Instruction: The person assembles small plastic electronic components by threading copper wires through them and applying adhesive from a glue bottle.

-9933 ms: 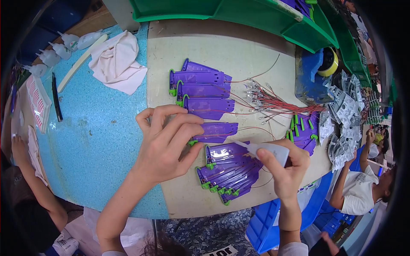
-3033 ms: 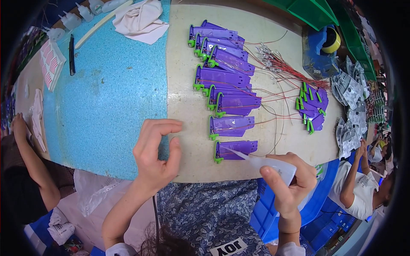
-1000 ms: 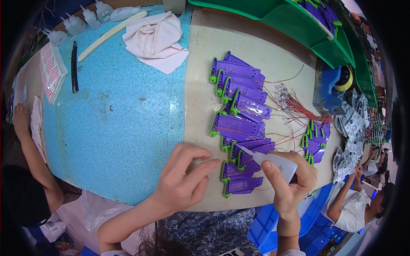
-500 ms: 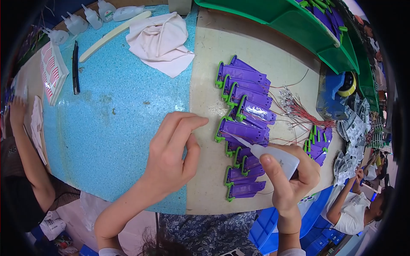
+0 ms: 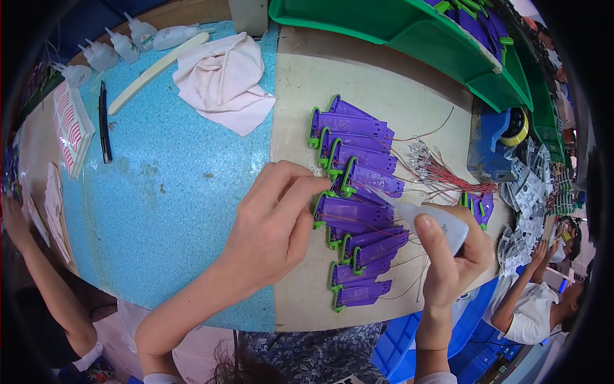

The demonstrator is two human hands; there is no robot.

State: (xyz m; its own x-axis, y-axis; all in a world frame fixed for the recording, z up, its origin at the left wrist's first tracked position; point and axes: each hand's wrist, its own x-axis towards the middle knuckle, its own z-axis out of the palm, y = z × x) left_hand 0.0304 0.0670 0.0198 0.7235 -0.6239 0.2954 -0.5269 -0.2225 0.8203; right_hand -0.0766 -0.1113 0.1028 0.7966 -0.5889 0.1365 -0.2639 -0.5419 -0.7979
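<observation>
Purple plastic parts with green looped ends (image 5: 355,214) lie overlapping in a column on the beige tabletop. My left hand (image 5: 272,224) is bent over their left side, its fingertips at the green end of one middle part. Its thumb stays apart from the forefinger, and I see nothing held. My right hand (image 5: 457,256) is closed around a white squeeze bottle (image 5: 444,227), whose thin nozzle points left over the parts. Thin red wires (image 5: 441,176) with small pale ends are bunched to the right of the column, some running to the parts.
A green bin (image 5: 384,29) spans the back. White cloth (image 5: 220,80), a pale curved strip (image 5: 157,73), a black strip (image 5: 104,121) and several bottles (image 5: 99,54) lie on the blue mat (image 5: 166,237). Grey parts (image 5: 527,185) and a tape roll (image 5: 517,128) sit right. People work on both sides.
My left hand has moved right to the parts. The bottle's nozzle has left the green end of a middle part, shifting right and slightly up. The whole view has shifted slightly.
</observation>
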